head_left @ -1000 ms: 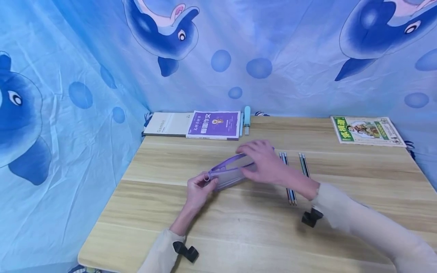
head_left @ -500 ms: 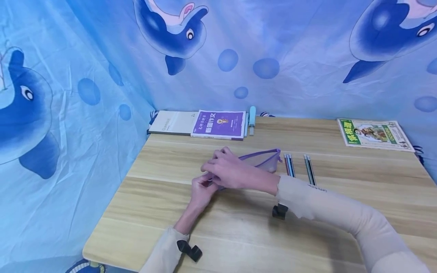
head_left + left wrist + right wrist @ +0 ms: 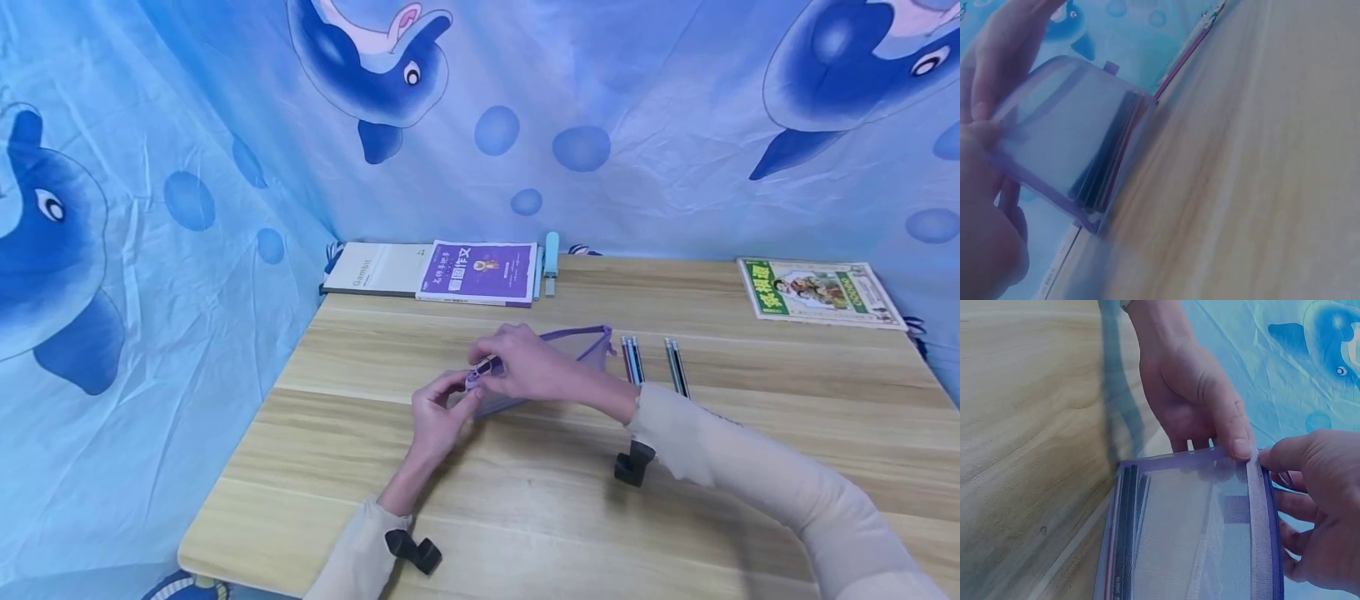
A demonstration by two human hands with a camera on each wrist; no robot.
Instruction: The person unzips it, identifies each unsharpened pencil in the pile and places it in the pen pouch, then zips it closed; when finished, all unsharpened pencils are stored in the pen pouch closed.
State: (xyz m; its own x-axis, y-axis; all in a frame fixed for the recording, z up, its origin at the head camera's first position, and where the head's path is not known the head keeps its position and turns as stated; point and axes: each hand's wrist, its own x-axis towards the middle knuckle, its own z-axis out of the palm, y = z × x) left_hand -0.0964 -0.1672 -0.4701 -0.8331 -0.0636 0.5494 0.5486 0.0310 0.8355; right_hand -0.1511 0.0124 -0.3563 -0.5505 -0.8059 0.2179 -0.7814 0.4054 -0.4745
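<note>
1. I see the pencil case (image 3: pixel 558 358), a translucent pouch with purple trim, lying on the wooden table (image 3: pixel 525 517) near its middle; I take it as my landmark.
2. My left hand (image 3: pixel 438 417) is at the case's left end, thumb and fingers pinching the corner of the purple edge (the right wrist view shows the thumb pressed right on the trim).
3. My right hand (image 3: pixel 525 367) reaches across the top of the case to that same left end, its fingertips pinching a small purple piece at the zipper line; I cannot tell whether it is the slider itself.
4. Inside the case, both wrist views show several dark pencils (image 3: pixel 1100 165) lying along the side that rests on the table.
5. Just right of the case, 2 small groups of loose pencils (image 3: pixel 632 360) lie on the table, side by side and apart from each other.
6. Behind the case, at the table's far edge, lie a purple book (image 3: pixel 480 272) and, touching its left side, a white book (image 3: pixel 371 268).
7. A pale blue tool (image 3: pixel 552 254) lies just right of the purple book.
8. Far right of the case, a green magazine (image 3: pixel 817 292) lies flat near the far corner.
</note>
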